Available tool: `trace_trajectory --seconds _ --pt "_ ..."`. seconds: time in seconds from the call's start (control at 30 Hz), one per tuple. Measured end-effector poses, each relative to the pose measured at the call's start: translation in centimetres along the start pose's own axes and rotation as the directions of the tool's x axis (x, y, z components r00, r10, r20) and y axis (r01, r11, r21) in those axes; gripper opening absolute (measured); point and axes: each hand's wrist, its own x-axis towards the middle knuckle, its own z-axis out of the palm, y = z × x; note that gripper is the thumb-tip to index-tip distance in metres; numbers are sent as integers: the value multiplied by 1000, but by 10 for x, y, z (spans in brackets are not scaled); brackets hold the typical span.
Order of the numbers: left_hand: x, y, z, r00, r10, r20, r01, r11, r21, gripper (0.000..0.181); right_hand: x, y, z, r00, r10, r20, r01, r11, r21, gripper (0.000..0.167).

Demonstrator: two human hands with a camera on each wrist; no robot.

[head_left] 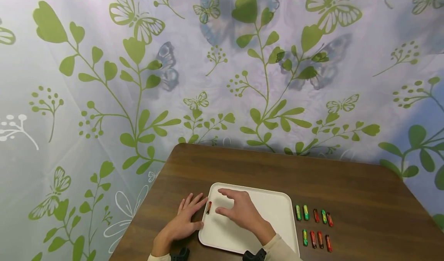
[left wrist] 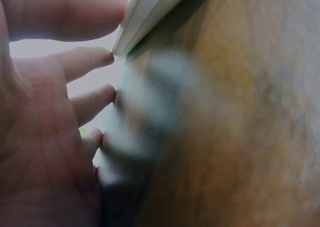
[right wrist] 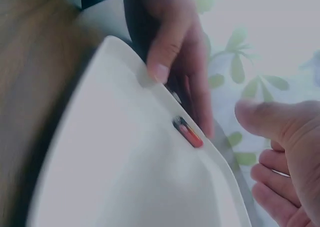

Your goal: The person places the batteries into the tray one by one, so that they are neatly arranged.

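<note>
Rested left hand [head_left: 184,222] at left rim of white tray [head_left: 272,211], fingers extended, thumb touching rim, grasping nothing. Located red-and-black battery [head_left: 209,207] lying inside tray, just beside left rim. Positioned right hand [head_left: 244,211] over tray, right of that battery, thumb and fingers parted, grasping nothing. Observed, right of tray on brown table [head_left: 364,191], far row of five batteries [head_left: 306,212] and near row of four batteries [head_left: 313,239], both mixing green and red.

Brown wood-grain table [head_left: 243,161] under a white tray [head_left: 274,211] and two rows of batteries [head_left: 316,216]
</note>
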Motion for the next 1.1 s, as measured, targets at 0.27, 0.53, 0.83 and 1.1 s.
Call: trace_trajectory --seconds 0.27,0.53,0.83,1.1 --pt "2 -7 4 999 51 18 -50 996 -68 81 -28 17 -29 998 42 -42 -42 999 14 60" --pt "2 -2 4 998 55 36 -52 996 -79 81 -57 29 -60 995 47 -92 -50 998 -34 58" --pt "2 9 -3 997 -22 74 23 1000 -16 84 -90 36 -92 994 42 -104 -53 993 -104 56" --pt "1 4 -6 997 -28 72 30 999 -27 84 -120 47 -120 988 59 -140 -80 986 -144 58"
